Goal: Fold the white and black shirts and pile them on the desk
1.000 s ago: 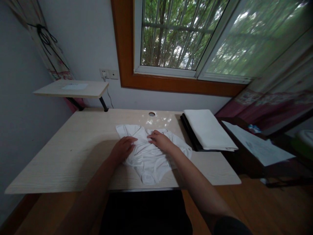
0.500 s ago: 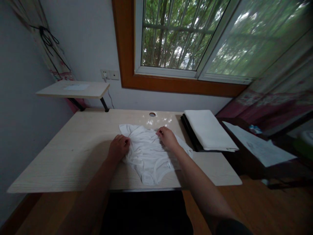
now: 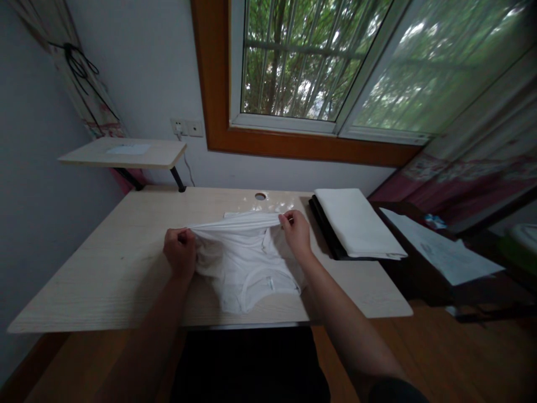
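A white garment [image 3: 247, 263] lies crumpled in the middle of a pale wooden desk [image 3: 104, 268]. My left hand [image 3: 180, 252] is closed on the garment's left edge. My right hand [image 3: 297, 232] pinches its right edge. Between the two hands the upper edge of the cloth is pulled taut and lifted a little above the desk. The lower part of the garment, with a round neck opening, hangs toward the desk's near edge.
A folded white cloth [image 3: 356, 221] rests on a dark tray at the desk's right side. A small raised shelf [image 3: 126, 154] stands at the back left. Papers [image 3: 440, 252] lie on a dark table to the right. A barred window is behind the desk.
Both hands went from lying flat on the garment to gripping its edges. They moved apart and lifted, stretching the upper edge taut; the left hand shifted left.
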Demonstrator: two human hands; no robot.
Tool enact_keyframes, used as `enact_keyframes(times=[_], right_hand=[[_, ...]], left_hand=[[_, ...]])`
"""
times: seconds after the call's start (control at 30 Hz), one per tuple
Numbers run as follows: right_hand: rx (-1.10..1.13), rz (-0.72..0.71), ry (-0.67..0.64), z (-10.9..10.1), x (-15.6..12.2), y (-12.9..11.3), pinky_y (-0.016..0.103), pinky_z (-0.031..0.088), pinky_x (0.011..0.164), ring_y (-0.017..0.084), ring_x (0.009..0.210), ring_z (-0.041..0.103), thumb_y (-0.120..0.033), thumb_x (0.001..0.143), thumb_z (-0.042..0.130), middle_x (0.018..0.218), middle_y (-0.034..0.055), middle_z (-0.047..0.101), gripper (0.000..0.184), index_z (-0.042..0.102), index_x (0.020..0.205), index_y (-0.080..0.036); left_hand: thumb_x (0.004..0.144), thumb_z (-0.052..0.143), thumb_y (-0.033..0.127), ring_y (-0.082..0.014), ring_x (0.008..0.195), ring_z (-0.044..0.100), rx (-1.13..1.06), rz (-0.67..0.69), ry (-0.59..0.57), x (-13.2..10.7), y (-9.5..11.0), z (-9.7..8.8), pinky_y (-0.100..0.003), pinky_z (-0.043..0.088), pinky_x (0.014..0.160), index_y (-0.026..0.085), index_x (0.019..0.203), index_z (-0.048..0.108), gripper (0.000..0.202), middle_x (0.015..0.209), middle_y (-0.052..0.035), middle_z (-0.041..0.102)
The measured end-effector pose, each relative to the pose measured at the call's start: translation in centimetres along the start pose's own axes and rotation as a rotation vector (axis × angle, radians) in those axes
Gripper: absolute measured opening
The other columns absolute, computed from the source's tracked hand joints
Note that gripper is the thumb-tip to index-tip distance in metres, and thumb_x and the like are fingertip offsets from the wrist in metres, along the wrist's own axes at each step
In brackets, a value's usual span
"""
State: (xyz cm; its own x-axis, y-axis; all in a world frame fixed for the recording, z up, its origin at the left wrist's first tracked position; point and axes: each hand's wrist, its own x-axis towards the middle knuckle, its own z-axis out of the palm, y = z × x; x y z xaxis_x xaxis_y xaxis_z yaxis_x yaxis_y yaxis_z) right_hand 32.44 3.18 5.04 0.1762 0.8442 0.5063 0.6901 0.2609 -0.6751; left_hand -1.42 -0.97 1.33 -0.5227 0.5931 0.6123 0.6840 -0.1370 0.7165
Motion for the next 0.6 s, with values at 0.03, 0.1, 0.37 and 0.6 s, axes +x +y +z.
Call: enact_keyframes(times=[0.03,0.1,0.37,0.6], right_hand=[[0.016,0.0,-0.007,0.5,-0.4,-0.2,0.031,0.048,0.078,0.02,0.083,0.06,-0.038,0.094,0.056,0.091,0.0064,0.065,0.019,0.061,0.093,-0.019],[0.051,-0.027,-0.052,1.4,-1.2,-0.5,0.031,0.05,0.079,0.02,0.085,0.061,-0.037,0.094,0.057,0.093,0.0065,0.065,0.018,0.061,0.094,-0.02],[0.019,-0.453,-0.549,4.0,-4.0,-0.7,0.039,0.044,0.109,0.024,0.127,0.055,-0.03,0.091,0.071,0.136,0.0115,0.058,0.025,0.07,0.116,-0.023],[-0.279,-0.354,-0.603,4.7,-4.8,-2.7,0.03,0.052,0.089,0.02,0.103,0.064,-0.031,0.097,0.062,0.117,0.0072,0.064,0.02,0.073,0.113,-0.027]], left_hand=[[0.087,0.061,0.03,-0.0179,0.073,0.054,0.003,-0.003,-0.009,0.1,-0.1,0.1,-0.032,0.043,0.073,0.02,0.087,0.061,0.01,0.079,-0.0001,0.057],[0.086,0.061,0.03,-0.0185,0.075,0.054,0.008,-0.005,-0.015,0.2,-0.2,0.2,-0.033,0.044,0.073,0.02,0.087,0.061,0.01,0.08,-0.0006,0.058],[0.086,0.061,0.03,-0.0179,0.073,0.054,-0.002,-0.044,0.024,0.2,0.1,0.0,-0.032,0.043,0.071,0.02,0.087,0.061,0.01,0.079,-0.0002,0.058],[0.088,0.059,0.032,-0.0163,0.072,0.054,-0.046,-0.02,0.047,0.0,0.2,-0.2,-0.03,0.044,0.069,0.019,0.089,0.059,0.012,0.081,-0.0005,0.057]])
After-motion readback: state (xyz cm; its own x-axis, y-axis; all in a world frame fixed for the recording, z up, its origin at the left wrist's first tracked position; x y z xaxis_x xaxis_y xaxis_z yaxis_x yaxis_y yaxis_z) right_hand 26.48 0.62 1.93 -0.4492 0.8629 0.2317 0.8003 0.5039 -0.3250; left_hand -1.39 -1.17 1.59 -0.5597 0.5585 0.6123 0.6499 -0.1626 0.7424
